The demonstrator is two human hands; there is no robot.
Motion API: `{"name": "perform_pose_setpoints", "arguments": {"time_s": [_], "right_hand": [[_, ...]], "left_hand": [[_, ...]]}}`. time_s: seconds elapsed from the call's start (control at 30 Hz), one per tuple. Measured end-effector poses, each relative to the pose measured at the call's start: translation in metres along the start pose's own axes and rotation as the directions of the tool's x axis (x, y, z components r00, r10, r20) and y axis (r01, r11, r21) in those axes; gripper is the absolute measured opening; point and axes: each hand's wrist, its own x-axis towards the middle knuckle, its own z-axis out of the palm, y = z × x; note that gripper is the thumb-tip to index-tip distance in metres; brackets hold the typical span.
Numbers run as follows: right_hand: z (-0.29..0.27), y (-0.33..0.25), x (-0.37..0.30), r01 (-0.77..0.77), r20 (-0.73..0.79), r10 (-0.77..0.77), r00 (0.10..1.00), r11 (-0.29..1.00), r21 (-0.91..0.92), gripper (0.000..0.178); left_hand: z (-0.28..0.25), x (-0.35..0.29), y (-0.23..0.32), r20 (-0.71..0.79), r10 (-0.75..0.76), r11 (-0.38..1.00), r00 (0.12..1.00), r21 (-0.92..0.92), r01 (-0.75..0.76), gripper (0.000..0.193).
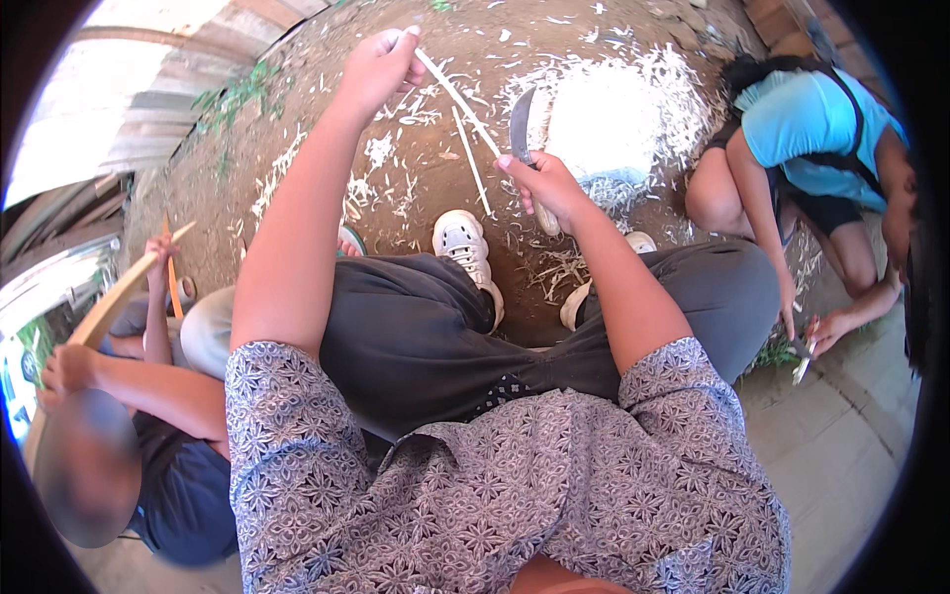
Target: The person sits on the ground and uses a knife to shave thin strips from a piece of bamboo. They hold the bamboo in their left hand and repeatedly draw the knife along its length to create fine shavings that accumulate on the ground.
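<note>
Knife (522,124) sits gripped in the right hand (550,186), blade up beside the thin bamboo strip (458,97) pinched in the raised left hand (379,67). Beyond both hands, pale shavings (633,109) heap the dirt, suggesting whittling is well along, though this strip looks unfinished.
</note>
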Motion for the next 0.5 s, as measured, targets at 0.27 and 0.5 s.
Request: {"name": "perform_pose_setpoints", "arguments": {"time_s": [0.27, 0.5], "right_hand": [[0.005, 0.086, 0.027, -0.362, -0.406, 0.248, 0.879, 0.902, -0.234, 0.029], [0.024, 0.104, 0.068, -0.415, -0.417, 0.284, 0.863, 0.870, -0.266, 0.024]], "left_hand": [[0.041, 0.025, -0.084, 0.172, -0.363, 0.668, 0.916, 0.733, 0.127, 0.072], [0.053, 0.054, -0.117, 0.416, -0.525, 0.631, 0.742, 0.775, 0.013, 0.073]]}}
